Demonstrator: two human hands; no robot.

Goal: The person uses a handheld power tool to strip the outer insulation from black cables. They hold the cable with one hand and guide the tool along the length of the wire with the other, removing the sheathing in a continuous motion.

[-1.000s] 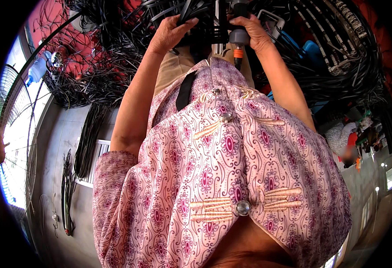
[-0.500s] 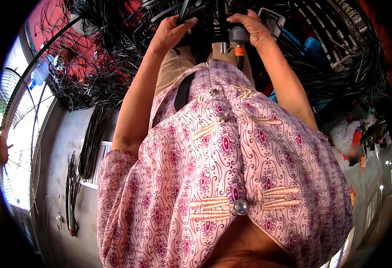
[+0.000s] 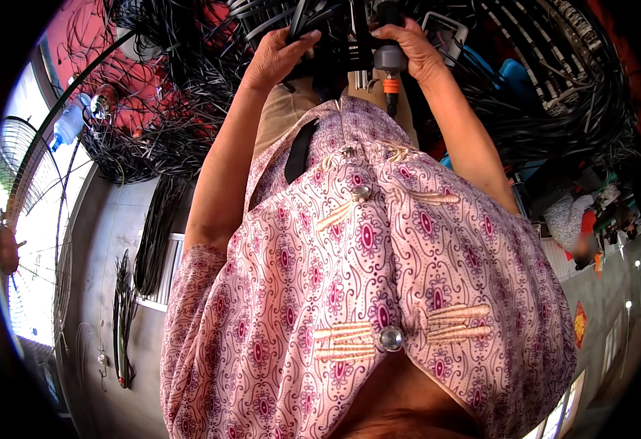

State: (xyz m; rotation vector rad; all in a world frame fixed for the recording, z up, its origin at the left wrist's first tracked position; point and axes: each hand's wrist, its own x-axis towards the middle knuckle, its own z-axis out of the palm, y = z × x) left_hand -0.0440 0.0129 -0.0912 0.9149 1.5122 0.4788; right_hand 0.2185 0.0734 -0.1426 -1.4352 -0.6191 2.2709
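My left hand [image 3: 276,60] is closed at the top of the view, its thumb pressed on flat black strips [image 3: 300,20] that run up past the fingers. Across from it, my right hand [image 3: 417,50] curls around a dark grey cylindrical tool [image 3: 390,58] with an orange collar and a dark lower end. The right thumb points inward toward an upright black bar [image 3: 358,29] between the hands. Below that bar, short shiny metal rods [image 3: 362,79] show. The fingertips of both hands are partly hidden.
Tangled black strips [image 3: 152,135] cover the red floor at left. More bundled strips [image 3: 583,135] lie at right beside a blue object [image 3: 514,77] and a metal frame [image 3: 452,36]. A wire fan guard [image 3: 24,168] and a blue plastic bottle [image 3: 70,124] stand far left. Another person [image 3: 576,227] is at right.
Both hands keep nearly the same place and hold. The surroundings shift slightly in the picture as the view moves a little.
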